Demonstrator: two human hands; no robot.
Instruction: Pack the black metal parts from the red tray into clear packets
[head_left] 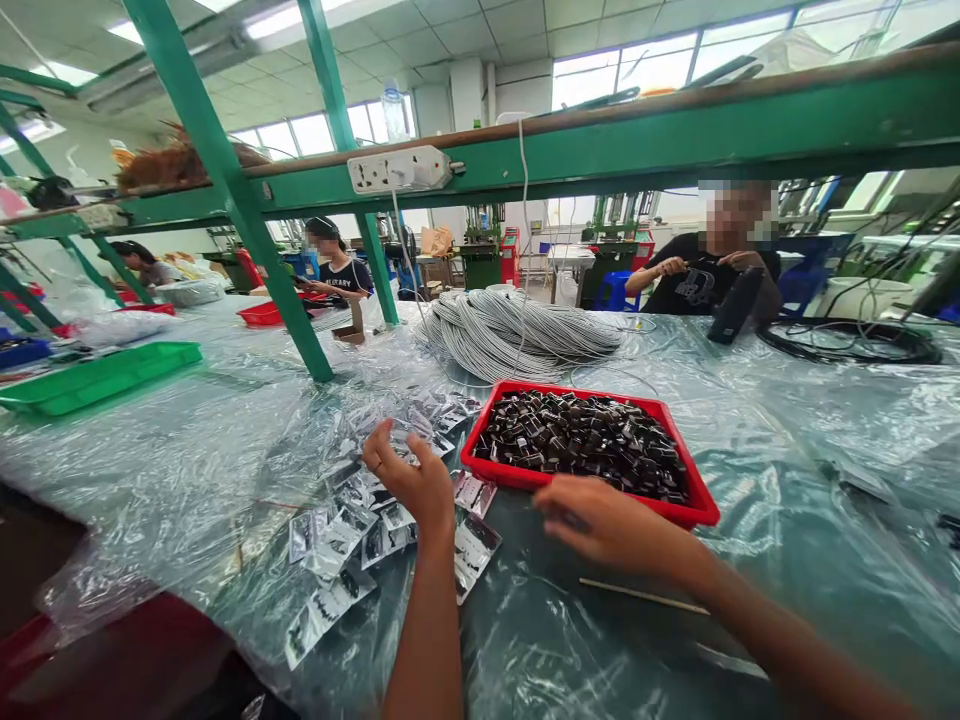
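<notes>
My left hand [409, 480] hovers over a scatter of small clear plastic packets [352, 530] lying on the plastic-covered table; its fingers are curled and apart, and I see nothing in them. My right hand [600, 520] rests at the near edge of a red tray [697, 505] filled with small dark parts [581, 440]. Its fingers are drawn together and bent down, and what they pinch, if anything, is hidden. A thin stick [641, 594] lies on the table just under my right forearm.
A bundle of grey cables [517, 335] lies behind the red tray. A green tray [97, 375] sits far left. Green frame posts [247, 215] rise from the table. A person [705, 265] works opposite, two others [337, 265] at the back left. Black cable coil [855, 342] at right.
</notes>
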